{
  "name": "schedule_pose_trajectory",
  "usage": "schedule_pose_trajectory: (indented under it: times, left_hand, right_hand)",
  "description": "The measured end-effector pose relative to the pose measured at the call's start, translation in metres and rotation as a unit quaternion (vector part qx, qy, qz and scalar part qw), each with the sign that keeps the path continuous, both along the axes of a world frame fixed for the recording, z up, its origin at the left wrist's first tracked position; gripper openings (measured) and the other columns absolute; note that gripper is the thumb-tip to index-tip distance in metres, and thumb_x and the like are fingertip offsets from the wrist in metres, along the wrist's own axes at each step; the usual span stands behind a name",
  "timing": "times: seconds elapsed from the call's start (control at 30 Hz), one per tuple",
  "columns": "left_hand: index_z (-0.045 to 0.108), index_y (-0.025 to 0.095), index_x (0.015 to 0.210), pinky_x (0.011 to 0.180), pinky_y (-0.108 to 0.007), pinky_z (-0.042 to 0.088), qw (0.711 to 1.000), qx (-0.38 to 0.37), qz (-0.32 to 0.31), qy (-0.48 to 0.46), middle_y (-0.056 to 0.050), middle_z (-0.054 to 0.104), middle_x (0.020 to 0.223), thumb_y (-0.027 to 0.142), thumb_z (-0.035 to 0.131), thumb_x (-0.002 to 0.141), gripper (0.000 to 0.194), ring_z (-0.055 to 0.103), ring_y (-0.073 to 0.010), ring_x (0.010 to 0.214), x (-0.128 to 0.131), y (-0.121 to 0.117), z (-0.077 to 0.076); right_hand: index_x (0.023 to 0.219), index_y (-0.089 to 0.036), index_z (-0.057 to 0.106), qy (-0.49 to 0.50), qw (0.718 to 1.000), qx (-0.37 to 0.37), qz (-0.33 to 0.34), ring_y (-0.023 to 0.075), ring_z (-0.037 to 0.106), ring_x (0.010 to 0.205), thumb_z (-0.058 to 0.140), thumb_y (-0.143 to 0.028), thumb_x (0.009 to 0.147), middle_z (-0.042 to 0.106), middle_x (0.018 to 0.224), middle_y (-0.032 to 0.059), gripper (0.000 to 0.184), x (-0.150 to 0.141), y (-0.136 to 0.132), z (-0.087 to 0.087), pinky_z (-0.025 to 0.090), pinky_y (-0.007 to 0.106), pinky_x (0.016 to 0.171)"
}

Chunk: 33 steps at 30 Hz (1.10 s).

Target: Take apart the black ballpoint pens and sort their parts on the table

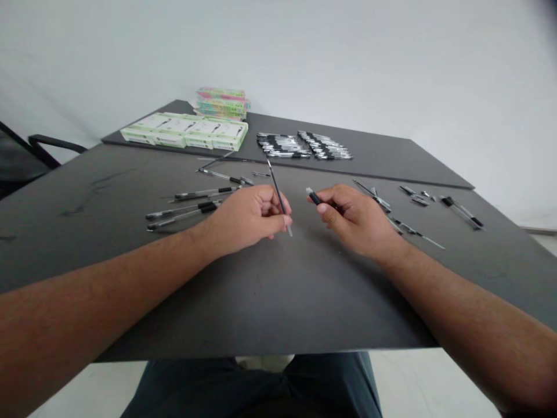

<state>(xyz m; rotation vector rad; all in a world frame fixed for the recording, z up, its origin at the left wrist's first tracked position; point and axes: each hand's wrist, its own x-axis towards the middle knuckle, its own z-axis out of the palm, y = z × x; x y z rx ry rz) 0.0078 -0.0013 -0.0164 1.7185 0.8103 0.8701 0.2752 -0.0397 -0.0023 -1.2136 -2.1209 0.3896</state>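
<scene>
Plain white wall (391, 69) in bg, dark grey tabletop (278, 313) in front of the person, w/ a 2nd dark board (383, 152) set right behind it. Hands were apart but close, mid-table, fingertips facing each other, not touching. L hand (243, 220) was pinching a thin black pen refill (277, 194) between thumb & fingers, tilted, w/ its pale lower end sticking out below the grip. R hand (352, 223) was pinching a short black pen part (314, 197) w/ a silver tip, tip pointed toward the refill.

Nearest the L hand, on the table's left side: several loose black-grip pens (191, 204), lying roughly parallel, w/ a few more further back. Nearest the R hand, on the right side: scattered pen parts (413, 196), mostly thin rods & small black-and-silver bits, exact pieces too small to tell.

On the back board: 2 tight rows of black-and-silver pens (304, 145), all lined up side by side, plus a row of green-and-white boxes (185, 132) to their left. Stack of multicoloured packs (221, 103) sat behind the boxes at the far edge. Black chair arm (47, 142) at far left, person's dark trousers (252, 386) along the bottom edge.
</scene>
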Motion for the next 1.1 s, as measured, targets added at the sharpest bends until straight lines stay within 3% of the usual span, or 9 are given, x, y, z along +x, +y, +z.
schedule_pose_trajectory:
  times: [0.13,0.2,0.33,0.47,0.83,1.1]
  left_hand:
    - [0.075,0.020,0.090,0.053,-0.026,0.062,1.000,-0.018,0.008,-0.016,-0.007,0.084,0.081,0.031,0.083,0.089,0.013,0.081,-0.0213,0.069,0.000,-0.005,0.004]
    - [0.075,0.020,0.085,0.053,-0.025,0.061,0.998,-0.024,0.037,-0.053,-0.008,0.085,0.084,0.034,0.083,0.094,0.018,0.081,-0.0209,0.072,-0.002,-0.003,0.007]
    - [0.078,0.018,0.090,0.057,-0.025,0.063,0.983,-0.048,0.096,-0.151,-0.007,0.084,0.089,0.032,0.089,0.091,0.018,0.082,-0.0205,0.078,-0.003,0.001,0.009]
    - [0.076,0.018,0.099,0.063,-0.027,0.067,0.972,-0.063,0.120,-0.191,-0.004,0.082,0.085,0.027,0.091,0.088,0.021,0.082,-0.0193,0.076,-0.001,0.000,0.014]
    - [0.074,0.019,0.098,0.060,-0.026,0.066,0.972,-0.066,0.106,-0.199,-0.003,0.083,0.085,0.022,0.089,0.088,0.018,0.082,-0.0181,0.073,0.001,-0.004,0.016]
    - [0.074,0.019,0.099,0.061,-0.026,0.066,0.975,-0.060,0.097,-0.188,-0.004,0.084,0.088,0.028,0.094,0.088,0.024,0.084,-0.0201,0.077,0.000,-0.004,0.014]
  right_hand:
    - [0.115,-0.024,0.083,-0.001,1.000,0.008,0.019,0.0270,0.073,0.093,0.064,-0.041,0.114,0.079,0.097,0.0078,0.026,0.000,0.002,-0.003,0.056,0.040,0.094]
    - [0.116,-0.025,0.084,-0.004,1.000,0.003,0.027,0.0274,0.074,0.095,0.065,-0.041,0.113,0.081,0.100,0.0080,0.024,0.000,0.002,-0.003,0.056,0.041,0.094]
    - [0.114,-0.026,0.086,-0.003,0.999,-0.010,0.046,0.0267,0.075,0.096,0.068,-0.035,0.109,0.083,0.102,0.0072,0.021,-0.002,0.000,-0.001,0.057,0.040,0.095]
    - [0.107,-0.026,0.085,-0.008,0.999,-0.027,0.045,0.0243,0.073,0.090,0.069,-0.032,0.104,0.083,0.098,0.0053,0.017,-0.003,-0.003,0.001,0.057,0.037,0.090]
    - [0.107,-0.026,0.082,-0.017,0.996,-0.023,0.080,0.0229,0.072,0.087,0.069,-0.032,0.105,0.080,0.093,0.0043,0.015,-0.004,-0.003,0.003,0.055,0.036,0.085]
    - [0.105,-0.026,0.082,-0.018,0.997,-0.022,0.076,0.0232,0.071,0.086,0.069,-0.032,0.104,0.078,0.091,0.0040,0.014,-0.004,-0.003,0.003,0.055,0.037,0.084]
